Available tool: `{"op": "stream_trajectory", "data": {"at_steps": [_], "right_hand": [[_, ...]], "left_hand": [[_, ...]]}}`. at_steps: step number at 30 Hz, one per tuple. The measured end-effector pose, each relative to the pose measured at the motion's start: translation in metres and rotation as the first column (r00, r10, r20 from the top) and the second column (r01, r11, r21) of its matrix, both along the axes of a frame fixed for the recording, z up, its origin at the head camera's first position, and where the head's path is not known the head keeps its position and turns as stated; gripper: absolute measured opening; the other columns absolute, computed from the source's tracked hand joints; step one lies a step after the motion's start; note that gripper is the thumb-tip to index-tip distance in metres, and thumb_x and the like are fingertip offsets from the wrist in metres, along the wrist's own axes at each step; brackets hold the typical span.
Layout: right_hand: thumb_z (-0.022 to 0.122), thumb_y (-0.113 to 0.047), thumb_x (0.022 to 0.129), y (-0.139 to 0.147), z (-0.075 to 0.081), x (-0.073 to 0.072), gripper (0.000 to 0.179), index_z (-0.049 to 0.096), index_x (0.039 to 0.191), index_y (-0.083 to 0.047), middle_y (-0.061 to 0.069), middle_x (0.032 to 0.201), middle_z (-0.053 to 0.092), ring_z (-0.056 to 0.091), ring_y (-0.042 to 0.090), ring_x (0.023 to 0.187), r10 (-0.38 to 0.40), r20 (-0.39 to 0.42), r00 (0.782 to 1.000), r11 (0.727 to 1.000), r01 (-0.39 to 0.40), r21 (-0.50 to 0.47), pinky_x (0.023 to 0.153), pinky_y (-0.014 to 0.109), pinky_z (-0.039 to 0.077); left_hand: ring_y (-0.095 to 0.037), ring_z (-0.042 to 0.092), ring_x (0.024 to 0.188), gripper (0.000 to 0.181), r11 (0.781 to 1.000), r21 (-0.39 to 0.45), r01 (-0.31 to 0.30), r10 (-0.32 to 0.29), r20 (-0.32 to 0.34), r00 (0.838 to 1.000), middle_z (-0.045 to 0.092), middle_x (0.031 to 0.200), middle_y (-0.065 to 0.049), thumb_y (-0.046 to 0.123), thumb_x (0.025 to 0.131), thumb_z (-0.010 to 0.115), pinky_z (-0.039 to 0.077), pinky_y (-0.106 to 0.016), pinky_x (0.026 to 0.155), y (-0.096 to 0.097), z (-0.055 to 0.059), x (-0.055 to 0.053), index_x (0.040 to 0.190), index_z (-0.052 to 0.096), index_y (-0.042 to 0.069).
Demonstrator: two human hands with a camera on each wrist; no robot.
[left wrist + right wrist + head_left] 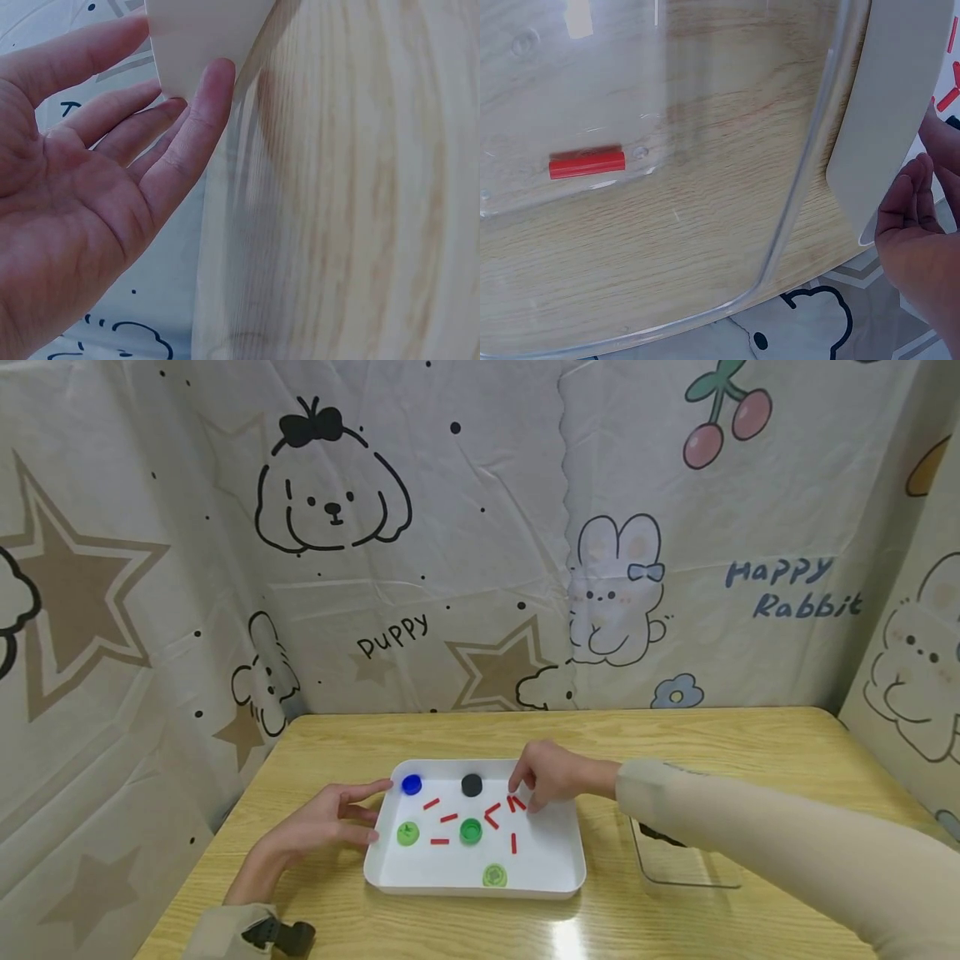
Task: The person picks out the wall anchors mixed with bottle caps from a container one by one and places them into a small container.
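Observation:
A white tray [540, 868] holds several short red sticks [439, 841], some in pairs meeting at an angle. Bottle caps lie among them: a blue cap [411, 784], a black cap [471, 785], a green cap [470, 831] and two light green ones. My right hand [553, 770] reaches over the tray's back right, thumb and index finger at the two ends of a slanted red stick [519, 803]. My left hand [326, 818] touches the tray's left side, its fingertips against the white wall [196, 37] in the left wrist view.
Right of the tray stands a clear plastic box [693, 883], partly under the right forearm. A red stick [587, 165] shows in it in the right wrist view. The wooden table [330, 910] backs onto a printed cloth [480, 568].

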State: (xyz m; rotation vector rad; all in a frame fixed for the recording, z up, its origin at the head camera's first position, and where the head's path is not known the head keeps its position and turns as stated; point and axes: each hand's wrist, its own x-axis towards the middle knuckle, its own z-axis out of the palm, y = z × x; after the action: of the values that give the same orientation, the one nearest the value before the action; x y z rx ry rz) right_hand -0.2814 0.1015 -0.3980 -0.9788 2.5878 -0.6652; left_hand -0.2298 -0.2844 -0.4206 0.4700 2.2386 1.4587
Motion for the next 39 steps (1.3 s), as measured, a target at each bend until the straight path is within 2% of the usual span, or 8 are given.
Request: {"op": "stream_trajectory", "data": {"at_steps": [8,24,39], "right_hand": [[0.085,0.012,0.079,-0.003,0.002,0.003,0.028,0.084,0.104,-0.002,-0.003,0.061,0.058,0.048,0.010,0.061,-0.038,-0.009,0.999,0.999,0.038,0.009,0.058,0.022,0.042],[0.084,0.012,0.079,-0.008,-0.003,0.003,0.027,0.085,0.101,-0.004,-0.004,0.062,0.059,0.049,0.010,0.061,-0.036,-0.016,0.999,0.999,0.036,0.011,0.057,0.023,0.042],[0.086,0.010,0.080,-0.006,-0.008,0.001,0.029,0.086,0.103,-0.008,-0.003,0.065,0.060,0.050,0.011,0.064,-0.091,0.061,0.994,0.996,0.092,-0.013,0.059,0.023,0.041]], "left_hand": [[-0.042,0.061,0.130,0.079,1.000,-0.005,-0.005,0.005,-0.004,1.000,0.032,0.165,-0.027,0.008,0.090,0.081,0.055,-0.046,0.101,0.000,0.001,0.000,0.159,0.043,-0.002],[-0.042,0.061,0.129,0.079,1.000,-0.016,-0.004,0.004,-0.016,1.000,0.034,0.165,-0.026,0.008,0.090,0.080,0.053,-0.049,0.103,-0.001,0.000,0.000,0.159,0.043,-0.001],[-0.042,0.061,0.130,0.079,1.000,-0.024,-0.004,0.003,-0.019,1.000,0.036,0.164,-0.025,0.009,0.089,0.080,0.052,-0.051,0.104,-0.001,0.001,0.000,0.158,0.044,-0.001]]}}
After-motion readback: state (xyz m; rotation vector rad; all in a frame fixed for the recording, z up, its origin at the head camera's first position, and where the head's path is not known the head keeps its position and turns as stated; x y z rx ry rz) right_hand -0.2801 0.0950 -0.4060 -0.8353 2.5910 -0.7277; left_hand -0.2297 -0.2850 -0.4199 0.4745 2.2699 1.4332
